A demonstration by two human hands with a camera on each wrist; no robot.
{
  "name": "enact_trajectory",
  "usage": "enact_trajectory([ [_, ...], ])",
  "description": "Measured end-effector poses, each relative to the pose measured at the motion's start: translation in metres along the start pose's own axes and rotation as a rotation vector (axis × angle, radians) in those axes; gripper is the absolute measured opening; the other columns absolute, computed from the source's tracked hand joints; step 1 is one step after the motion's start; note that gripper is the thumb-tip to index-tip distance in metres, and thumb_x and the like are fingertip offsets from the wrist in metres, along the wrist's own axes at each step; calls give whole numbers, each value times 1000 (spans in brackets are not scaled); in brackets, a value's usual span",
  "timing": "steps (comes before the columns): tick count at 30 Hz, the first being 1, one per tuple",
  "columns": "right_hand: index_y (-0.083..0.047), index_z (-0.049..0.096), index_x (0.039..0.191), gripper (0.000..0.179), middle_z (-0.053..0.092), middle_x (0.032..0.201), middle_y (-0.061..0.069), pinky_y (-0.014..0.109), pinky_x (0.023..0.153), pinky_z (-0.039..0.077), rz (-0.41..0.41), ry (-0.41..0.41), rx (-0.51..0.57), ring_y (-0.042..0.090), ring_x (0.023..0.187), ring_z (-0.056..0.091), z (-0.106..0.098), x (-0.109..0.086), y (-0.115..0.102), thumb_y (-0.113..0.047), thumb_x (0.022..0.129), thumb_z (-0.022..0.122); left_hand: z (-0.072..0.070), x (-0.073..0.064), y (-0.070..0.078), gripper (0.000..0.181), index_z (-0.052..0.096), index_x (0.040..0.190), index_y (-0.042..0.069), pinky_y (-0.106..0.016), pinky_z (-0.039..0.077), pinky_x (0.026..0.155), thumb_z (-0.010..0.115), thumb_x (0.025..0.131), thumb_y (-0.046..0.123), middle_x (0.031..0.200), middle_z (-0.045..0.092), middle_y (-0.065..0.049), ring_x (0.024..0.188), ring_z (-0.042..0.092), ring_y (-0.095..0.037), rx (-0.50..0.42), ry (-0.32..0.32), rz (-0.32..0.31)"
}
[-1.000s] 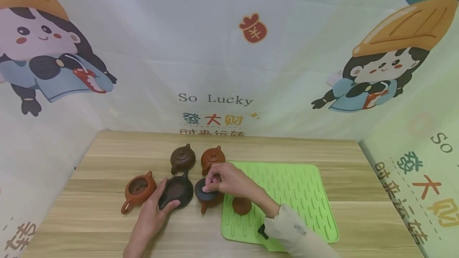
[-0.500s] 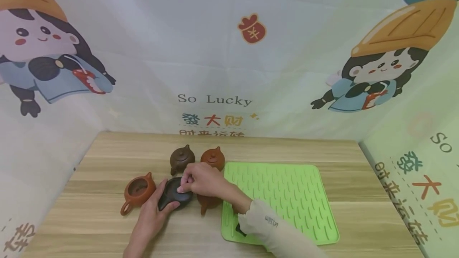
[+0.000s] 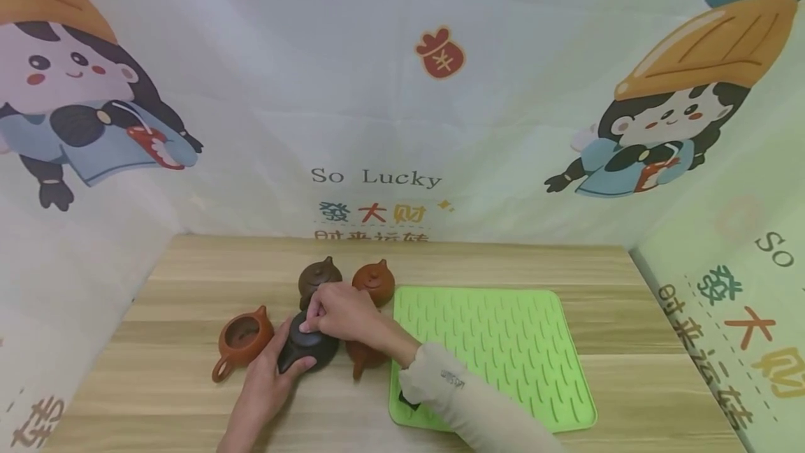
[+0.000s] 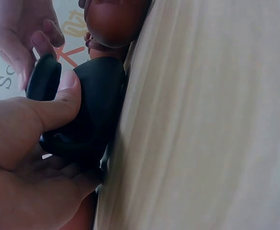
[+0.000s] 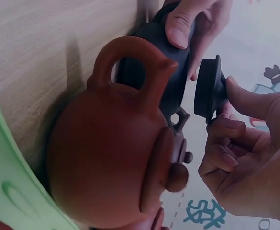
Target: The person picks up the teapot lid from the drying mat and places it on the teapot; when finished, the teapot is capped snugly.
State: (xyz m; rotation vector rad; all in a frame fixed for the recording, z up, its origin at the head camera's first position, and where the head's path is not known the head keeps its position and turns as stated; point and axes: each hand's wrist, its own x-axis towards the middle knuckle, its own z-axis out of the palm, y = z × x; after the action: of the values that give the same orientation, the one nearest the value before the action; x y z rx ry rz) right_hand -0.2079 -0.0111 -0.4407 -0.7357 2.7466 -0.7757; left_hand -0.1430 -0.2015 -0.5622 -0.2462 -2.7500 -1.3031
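Note:
My left hand (image 3: 267,376) grips a black teapot (image 3: 317,355) standing on the table, thumb on its near side. Above its mouth, my right hand (image 3: 342,310) pinches a black teapot lid (image 5: 207,91) by the knob. In the right wrist view a gap shows between lid and pot. A lidded red-brown teapot (image 5: 101,153) stands right beside the black one, partly under my right forearm in the head view. Left of my left hand sits an orange-brown teapot (image 3: 235,355) without its lid.
Behind the hands stand a lidded dark brown teapot (image 3: 317,275) and a lidded orange-brown one (image 3: 375,282). A green ridged mat (image 3: 490,341) lies to the right, partly covered by my right sleeve (image 3: 465,390). A printed cloth (image 3: 377,103) hangs behind the table.
My right hand has carried the black lid leftward from over the red-brown teapot to above the black teapot. My left hand keeps its hold. The small red-brown piece on the mat is now hidden in the head view.

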Motion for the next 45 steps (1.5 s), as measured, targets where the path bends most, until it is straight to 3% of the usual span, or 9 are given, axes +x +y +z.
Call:
enact_trajectory([
  [8, -22, 76, 72, 30, 64, 72, -16, 24, 62, 43, 56, -26, -33, 2, 72, 55, 15, 8, 0, -35, 96, 88, 4, -1, -2, 79, 48, 159, -4, -73, 50, 108, 87, 94, 17, 151, 61, -35, 135, 61, -58, 20, 50, 38],
  [16, -20, 75, 70, 32, 61, 69, -15, 23, 59, 41, 45, -28, -37, 2, 70, 54, 18, 12, 4, -34, 97, 87, 4, 3, 0, 82, 44, 161, -7, -73, 47, 111, 86, 96, 19, 153, 57, -37, 140, 57, -59, 19, 30, -4],
  [20, -20, 75, 74, 30, 63, 73, -14, 22, 62, 41, 40, -30, -47, 3, 71, 54, 16, 13, 4, -34, 97, 87, 3, 5, 2, 83, 41, 164, -6, -73, 44, 115, 84, 97, 20, 156, 55, -37, 143, 54, -59, 8, 7, -46],
  [23, -18, 77, 91, 22, 67, 86, -12, 19, 67, 45, 5, -28, -36, 2, 78, 57, 14, 8, 5, -36, 98, 86, 2, 6, 1, 84, 40, 165, -6, -73, 43, 116, 83, 98, 22, 157, 54, -38, 143, 53, -60, 6, -6, -76],
  [27, -15, 75, 114, 30, 66, 99, -7, 17, 71, 46, -41, 0, -4, 1, 84, 55, 2, -19, 13, -40, 101, 82, 1, 2, 1, 87, 37, 166, -5, -73, 43, 117, 82, 99, 25, 159, 51, -38, 145, 51, -60, 27, -26, -110],
  [31, -15, 75, 110, 22, 63, 94, -7, 18, 67, 45, -53, 25, 29, 0, 80, 51, -18, -72, 32, -33, 102, 82, 0, -5, 2, 89, 37, 166, -5, -73, 45, 114, 83, 98, 29, 159, 49, -40, 144, 51, -61, 52, -34, -118],
  [36, -10, 77, 107, 15, 64, 93, -6, 23, 70, 50, -5, 34, 95, 2, 81, 54, -27, -128, 73, -17, 97, 86, -5, -11, -4, 90, 38, 167, -2, -74, 48, 109, 83, 99, 38, 157, 51, -39, 139, 56, -62, 76, -1, -58],
  [41, -8, 77, 108, 17, 64, 92, -5, 26, 72, 52, 13, 35, 117, 4, 82, 55, -22, -149, 102, -8, 94, 86, -5, -6, -5, 91, 39, 169, 9, -69, 55, 103, 85, 97, 39, 159, 55, -33, 132, 63, -58, 113, 69, 50],
  [45, -7, 77, 108, 18, 64, 90, -5, 26, 72, 53, 19, 68, 172, 5, 82, 57, -18, -152, 111, -6, 93, 87, -28, -3, 17, 92, 35, 171, 12, -72, 54, 103, 86, 97, 32, 163, 50, -33, 133, 60, -61, 152, 117, 20],
])
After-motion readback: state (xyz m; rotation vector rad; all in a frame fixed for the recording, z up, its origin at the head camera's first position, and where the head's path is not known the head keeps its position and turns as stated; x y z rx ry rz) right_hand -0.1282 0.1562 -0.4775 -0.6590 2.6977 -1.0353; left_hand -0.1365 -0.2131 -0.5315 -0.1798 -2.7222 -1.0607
